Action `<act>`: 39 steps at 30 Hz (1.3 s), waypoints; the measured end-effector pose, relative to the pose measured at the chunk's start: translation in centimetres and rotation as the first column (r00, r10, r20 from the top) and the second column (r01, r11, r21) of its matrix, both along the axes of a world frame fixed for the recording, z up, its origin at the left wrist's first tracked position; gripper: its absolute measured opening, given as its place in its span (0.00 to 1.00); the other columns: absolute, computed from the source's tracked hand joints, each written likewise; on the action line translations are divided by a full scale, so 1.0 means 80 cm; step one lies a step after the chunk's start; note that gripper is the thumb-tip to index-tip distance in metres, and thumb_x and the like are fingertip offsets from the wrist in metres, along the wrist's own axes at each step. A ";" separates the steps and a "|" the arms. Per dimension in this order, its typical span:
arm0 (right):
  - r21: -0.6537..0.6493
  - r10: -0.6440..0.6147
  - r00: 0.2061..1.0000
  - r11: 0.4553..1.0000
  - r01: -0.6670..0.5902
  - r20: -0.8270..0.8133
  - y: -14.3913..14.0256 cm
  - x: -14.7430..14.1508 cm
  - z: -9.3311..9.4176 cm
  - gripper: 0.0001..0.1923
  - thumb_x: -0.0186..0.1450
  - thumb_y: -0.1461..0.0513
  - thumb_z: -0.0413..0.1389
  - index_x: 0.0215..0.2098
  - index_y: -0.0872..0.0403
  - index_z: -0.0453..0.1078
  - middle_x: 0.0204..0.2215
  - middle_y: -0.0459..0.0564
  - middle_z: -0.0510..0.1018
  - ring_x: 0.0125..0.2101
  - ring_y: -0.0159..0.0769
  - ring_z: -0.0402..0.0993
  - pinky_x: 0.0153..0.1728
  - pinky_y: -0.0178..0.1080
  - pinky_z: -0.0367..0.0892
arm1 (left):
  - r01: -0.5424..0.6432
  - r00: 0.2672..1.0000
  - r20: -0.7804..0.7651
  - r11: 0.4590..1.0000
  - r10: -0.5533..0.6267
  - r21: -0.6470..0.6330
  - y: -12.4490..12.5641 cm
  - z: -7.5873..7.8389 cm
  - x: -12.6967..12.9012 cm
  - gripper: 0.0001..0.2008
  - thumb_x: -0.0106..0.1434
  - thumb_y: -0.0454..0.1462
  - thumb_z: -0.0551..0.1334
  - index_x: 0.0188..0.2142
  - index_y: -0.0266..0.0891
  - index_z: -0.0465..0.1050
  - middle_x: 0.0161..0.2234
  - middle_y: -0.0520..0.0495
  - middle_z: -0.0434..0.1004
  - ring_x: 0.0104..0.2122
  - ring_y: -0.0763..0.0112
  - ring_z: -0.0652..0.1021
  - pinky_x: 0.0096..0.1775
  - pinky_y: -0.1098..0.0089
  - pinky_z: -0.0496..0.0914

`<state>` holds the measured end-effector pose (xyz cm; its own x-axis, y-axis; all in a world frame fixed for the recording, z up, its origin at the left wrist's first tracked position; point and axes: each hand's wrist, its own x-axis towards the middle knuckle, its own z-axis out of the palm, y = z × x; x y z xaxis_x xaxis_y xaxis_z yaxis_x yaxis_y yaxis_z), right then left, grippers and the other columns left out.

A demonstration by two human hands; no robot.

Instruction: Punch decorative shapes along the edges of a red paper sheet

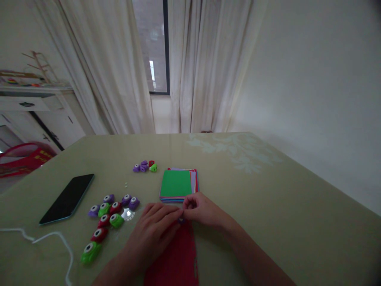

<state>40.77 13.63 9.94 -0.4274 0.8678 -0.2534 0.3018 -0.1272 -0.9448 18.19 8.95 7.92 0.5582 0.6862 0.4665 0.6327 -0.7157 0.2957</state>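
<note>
My left hand rests over a long red paper sheet, its fingers close together and curved toward the right. At its index fingertip and thumb a small dark purple thing shows, mostly covered. My right hand meets it there, with thumb and fingers closed in a pinch; what they grip is hidden. Just beyond both hands lies a stack of coloured paper squares, green on top. To the left, several small craft punches in red, green and purple, each with a white, dark-centred button, lie in a cluster.
More small punches sit farther back. A dark tablet lies at the left, with a white cable nearer me. Tiny pale bits dot the tabletop. A wall borders the right side.
</note>
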 end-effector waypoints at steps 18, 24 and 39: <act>-0.050 0.040 0.997 0.998 -0.043 -0.061 0.003 0.008 -0.015 0.10 0.58 0.62 0.71 0.28 0.55 0.75 0.23 0.40 0.72 0.25 0.28 0.62 0.28 0.33 0.54 | 0.072 0.995 0.071 0.995 -0.077 0.065 0.003 -0.004 0.003 0.13 0.78 0.35 0.60 0.58 0.47 0.76 0.52 0.48 0.87 0.46 0.59 0.82 0.49 0.58 0.71; -0.042 0.021 1.000 0.999 -0.022 -0.008 0.003 0.008 -0.021 0.10 0.60 0.61 0.71 0.29 0.55 0.74 0.24 0.40 0.73 0.26 0.29 0.63 0.28 0.33 0.54 | 0.087 0.993 0.079 0.996 -0.088 0.019 0.003 -0.006 0.008 0.12 0.77 0.34 0.62 0.56 0.47 0.78 0.49 0.49 0.88 0.45 0.59 0.82 0.46 0.58 0.72; 0.026 0.045 0.966 0.998 -0.053 0.255 0.005 0.006 -0.006 0.12 0.62 0.59 0.70 0.30 0.56 0.73 0.23 0.39 0.68 0.26 0.30 0.60 0.25 0.34 0.51 | 0.094 0.994 0.064 0.995 -0.093 -0.012 0.001 -0.002 0.009 0.14 0.75 0.30 0.63 0.55 0.48 0.80 0.47 0.50 0.88 0.44 0.58 0.84 0.47 0.58 0.73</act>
